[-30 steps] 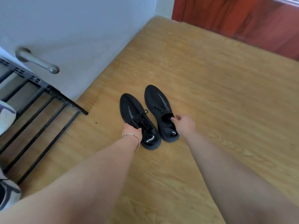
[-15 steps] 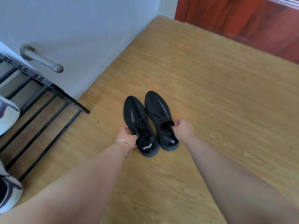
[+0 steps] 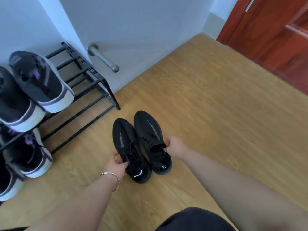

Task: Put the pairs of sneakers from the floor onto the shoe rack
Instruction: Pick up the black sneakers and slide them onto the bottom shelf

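Two black knit sneakers sit side by side over the wooden floor, toes pointing away from me. My left hand [image 3: 116, 165], with a thin bangle on the wrist, grips the left sneaker [image 3: 128, 147] at its collar. My right hand [image 3: 175, 146] pinches the opening of the right sneaker [image 3: 150, 135]. Whether the soles touch the floor I cannot tell. The black metal shoe rack [image 3: 86, 90] stands to the left, its right half bare.
Dark purple-and-white sneakers [image 3: 38, 84] fill the rack's left side on the upper tier, with more of them [image 3: 28, 157] on the lower tier. A white door with a metal handle [image 3: 103, 59] is behind the rack. A red-brown wooden door [image 3: 273, 39] stands at the far right.
The view has swung left and back, bringing the rack and its sneakers into sight. Both hands have kept their grip on the black sneakers, which now sit nearer the rack.
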